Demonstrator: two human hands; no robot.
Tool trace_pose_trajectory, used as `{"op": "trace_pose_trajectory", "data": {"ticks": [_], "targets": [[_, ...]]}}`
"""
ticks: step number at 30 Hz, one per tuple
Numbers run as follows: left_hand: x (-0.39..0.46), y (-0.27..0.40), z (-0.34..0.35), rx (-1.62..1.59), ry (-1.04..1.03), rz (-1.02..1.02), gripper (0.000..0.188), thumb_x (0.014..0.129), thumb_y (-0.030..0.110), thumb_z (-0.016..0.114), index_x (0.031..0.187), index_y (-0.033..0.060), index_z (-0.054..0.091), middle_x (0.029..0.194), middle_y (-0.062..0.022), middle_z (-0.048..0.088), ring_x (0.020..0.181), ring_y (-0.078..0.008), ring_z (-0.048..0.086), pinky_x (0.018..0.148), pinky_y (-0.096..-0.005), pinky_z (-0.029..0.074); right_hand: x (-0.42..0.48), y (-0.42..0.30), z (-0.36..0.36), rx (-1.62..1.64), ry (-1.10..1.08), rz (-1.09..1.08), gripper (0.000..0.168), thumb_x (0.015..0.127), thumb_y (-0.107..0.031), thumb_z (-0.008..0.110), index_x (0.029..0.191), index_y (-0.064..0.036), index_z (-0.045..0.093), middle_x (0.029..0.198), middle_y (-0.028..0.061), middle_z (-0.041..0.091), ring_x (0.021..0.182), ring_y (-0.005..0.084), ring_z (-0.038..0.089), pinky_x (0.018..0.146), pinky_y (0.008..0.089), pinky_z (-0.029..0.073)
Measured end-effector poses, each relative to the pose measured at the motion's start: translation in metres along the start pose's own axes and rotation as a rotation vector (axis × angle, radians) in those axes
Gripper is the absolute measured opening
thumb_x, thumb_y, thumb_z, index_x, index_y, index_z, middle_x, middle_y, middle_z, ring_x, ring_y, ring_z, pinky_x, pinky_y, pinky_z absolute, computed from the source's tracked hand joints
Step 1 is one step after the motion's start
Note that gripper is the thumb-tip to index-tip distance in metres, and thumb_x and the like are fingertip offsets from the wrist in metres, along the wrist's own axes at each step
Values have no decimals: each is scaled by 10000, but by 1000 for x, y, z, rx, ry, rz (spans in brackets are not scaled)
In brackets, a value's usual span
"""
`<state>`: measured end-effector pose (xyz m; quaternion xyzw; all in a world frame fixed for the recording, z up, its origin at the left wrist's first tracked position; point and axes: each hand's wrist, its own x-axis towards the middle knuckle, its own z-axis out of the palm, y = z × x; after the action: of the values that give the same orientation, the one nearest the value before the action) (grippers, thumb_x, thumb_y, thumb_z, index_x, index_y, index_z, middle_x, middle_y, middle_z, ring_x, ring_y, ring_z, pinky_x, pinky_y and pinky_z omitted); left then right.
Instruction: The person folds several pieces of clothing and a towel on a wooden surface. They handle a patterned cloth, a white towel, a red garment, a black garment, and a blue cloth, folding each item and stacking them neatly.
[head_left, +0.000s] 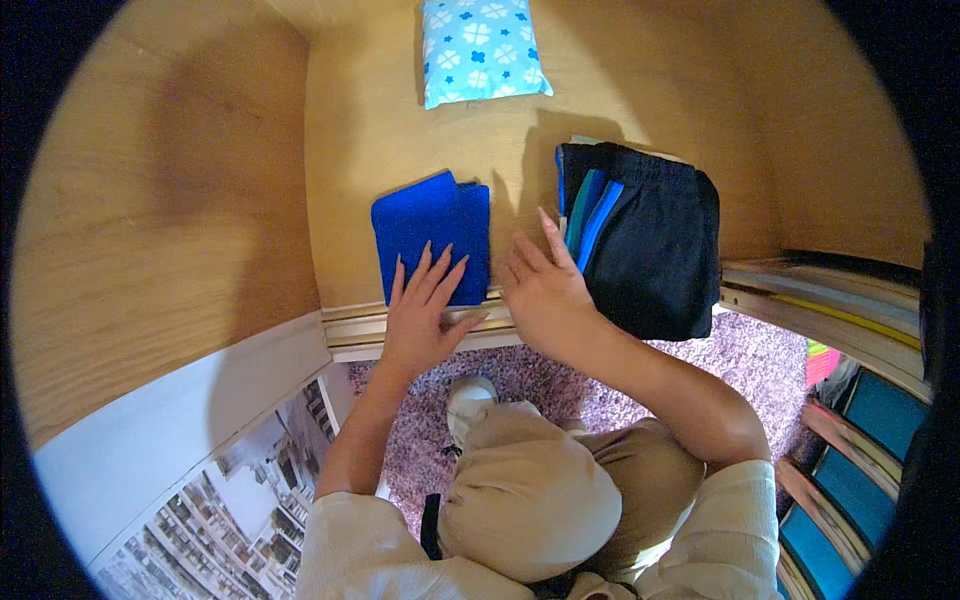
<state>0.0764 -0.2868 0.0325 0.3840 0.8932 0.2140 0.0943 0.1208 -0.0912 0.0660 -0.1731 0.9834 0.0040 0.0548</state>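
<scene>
A folded blue cloth (431, 217) lies flat near the front edge of a wooden cabinet shelf. My left hand (424, 311) rests on its lower part with spread fingers, the thumb off to the right over the edge. Between this cloth and a folded pile of clothing is my right hand (544, 281), slightly blurred, palm turned inward and holding nothing. Its thumb side is beside the left edge of the pile. On top of the pile is a black folded garment (652, 232) with teal and blue stripes, overhanging the shelf's front edge.
A light blue clover-print pouch or small cushion (484, 52) lies further back on the shelf. Wooden walls stand at left and right, with sliding-door tracks (349, 330) along the front. Below are a purple shaggy carpet (420, 450) and, at lower right, a rack with teal panels (862, 480).
</scene>
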Motion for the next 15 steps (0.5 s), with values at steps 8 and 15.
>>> {"op": "trace_pose_trajectory", "data": {"ticks": [8, 15], "targets": [[-4, -8, 25, -90, 139, -56, 548, 827, 241, 630, 1333, 117, 459, 1409, -114, 405, 1340, -323, 311, 1092, -542, 122, -13, -19, 19, -1, 68, -106, 355, 787, -174, 474, 982, 57, 660, 1096, 208, 613, 1165, 335, 495, 1105, 575, 82], [-2, -12, 33, 16, 211, -2, 395, 826, 212, 634, 1205, 108, 590, 1316, -78, 518, 1310, -294, 370, 1090, -543, 131, -11, -21, 16, 81, -5, -50, 376, 802, -191, 506, 1054, 63, 618, 1144, 201, 590, 1204, 313, 467, 1101, 553, 125]]}}
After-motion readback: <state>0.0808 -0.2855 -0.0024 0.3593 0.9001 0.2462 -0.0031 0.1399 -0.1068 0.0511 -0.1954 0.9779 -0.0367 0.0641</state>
